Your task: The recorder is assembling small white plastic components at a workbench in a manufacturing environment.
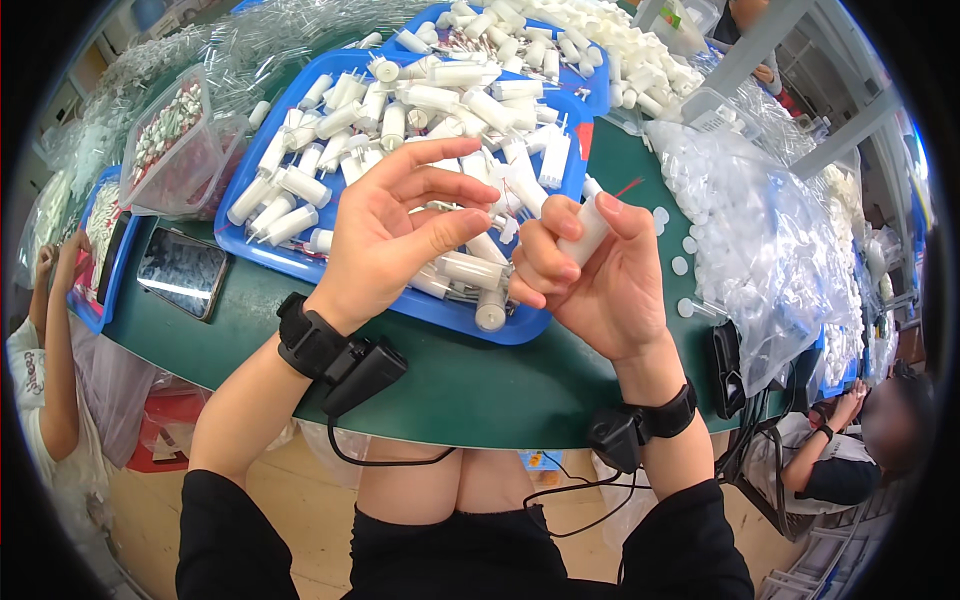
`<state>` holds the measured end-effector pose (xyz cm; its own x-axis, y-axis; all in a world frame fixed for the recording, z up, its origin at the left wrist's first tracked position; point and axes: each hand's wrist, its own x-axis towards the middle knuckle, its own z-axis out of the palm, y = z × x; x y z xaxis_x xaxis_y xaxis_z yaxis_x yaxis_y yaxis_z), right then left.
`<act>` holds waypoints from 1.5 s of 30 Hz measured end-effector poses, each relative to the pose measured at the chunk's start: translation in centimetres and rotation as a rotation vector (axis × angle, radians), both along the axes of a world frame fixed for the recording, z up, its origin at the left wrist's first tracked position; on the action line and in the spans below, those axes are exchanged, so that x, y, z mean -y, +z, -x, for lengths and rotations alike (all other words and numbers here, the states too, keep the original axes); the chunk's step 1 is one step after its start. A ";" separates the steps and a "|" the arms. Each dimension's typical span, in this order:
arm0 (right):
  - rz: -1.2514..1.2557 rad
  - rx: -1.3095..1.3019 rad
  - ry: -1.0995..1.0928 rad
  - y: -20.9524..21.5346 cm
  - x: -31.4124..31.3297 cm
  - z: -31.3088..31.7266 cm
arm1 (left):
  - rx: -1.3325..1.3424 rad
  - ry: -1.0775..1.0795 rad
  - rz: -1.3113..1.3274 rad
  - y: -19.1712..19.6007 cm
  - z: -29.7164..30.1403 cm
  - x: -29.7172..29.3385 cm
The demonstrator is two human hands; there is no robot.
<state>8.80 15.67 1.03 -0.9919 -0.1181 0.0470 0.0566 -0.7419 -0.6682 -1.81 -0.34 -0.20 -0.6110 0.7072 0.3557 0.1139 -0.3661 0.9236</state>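
My right hand is closed around a white cylinder, which stands tilted in the fingers. Thin red wires stick out by its upper end. To its left, my left hand is raised with curved fingers apart from the thumb, and I see nothing gripped in it. Both hands are above the front of a blue tray heaped with similar white cylinders, several with wires or thin prongs at their ends. Small whitish pieces show near the left fingertips, partly hidden.
A phone lies left on the green table, near a clear tub of small parts. Right of the tray are round white discs and a plastic bag. Another blue tray lies behind. People sit at both sides. Cables hang from my wrist devices.
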 end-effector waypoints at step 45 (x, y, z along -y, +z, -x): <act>0.043 0.071 0.094 -0.3 0.5 -0.1 | 0.043 -0.054 0.039 0.1 0.0 0.3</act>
